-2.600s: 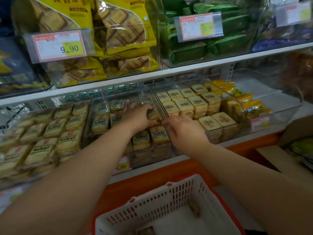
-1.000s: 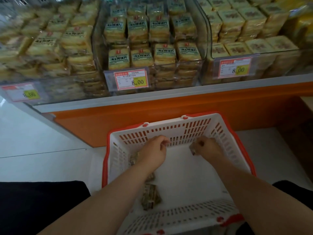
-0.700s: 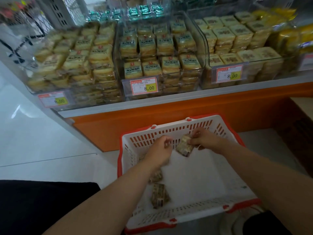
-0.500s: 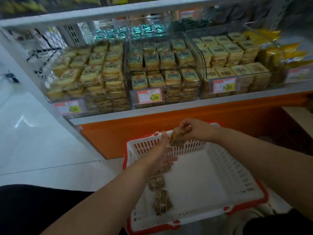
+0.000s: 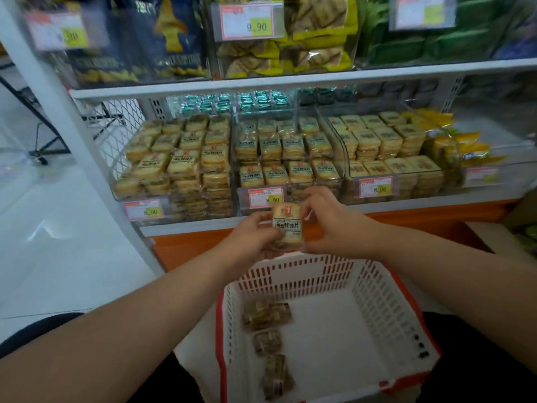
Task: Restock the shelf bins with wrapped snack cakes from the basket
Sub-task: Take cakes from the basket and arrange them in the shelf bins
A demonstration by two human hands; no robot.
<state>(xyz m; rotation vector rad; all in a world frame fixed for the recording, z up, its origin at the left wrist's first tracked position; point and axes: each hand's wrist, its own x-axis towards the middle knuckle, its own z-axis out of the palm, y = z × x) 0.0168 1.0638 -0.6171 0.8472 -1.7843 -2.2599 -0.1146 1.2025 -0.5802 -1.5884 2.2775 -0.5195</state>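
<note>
Both my hands hold one wrapped snack cake [image 5: 287, 225] upright in front of the lower shelf. My left hand [image 5: 252, 239] grips its left side and my right hand [image 5: 329, 225] pinches its right edge. It hangs above the far rim of the white basket with red trim [image 5: 377, 309]. Several more wrapped cakes [image 5: 267, 315] lie along the basket's left side. Behind my hands, three clear shelf bins hold stacked cakes: left bin [image 5: 174, 164], middle bin [image 5: 286, 158] and right bin [image 5: 386, 152].
Price tags [image 5: 264, 197] clip to the bin fronts. An orange base panel [image 5: 186, 245] runs under the shelf. The upper shelf [image 5: 290, 80] carries bagged snacks. Yellow packets [image 5: 462, 146] fill a bin at the right. A cardboard box [image 5: 523, 222] stands at the far right.
My hands went from the middle bin down into the basket. My right hand picked up a cake, and both hands lifted it up in front of the middle bin.
</note>
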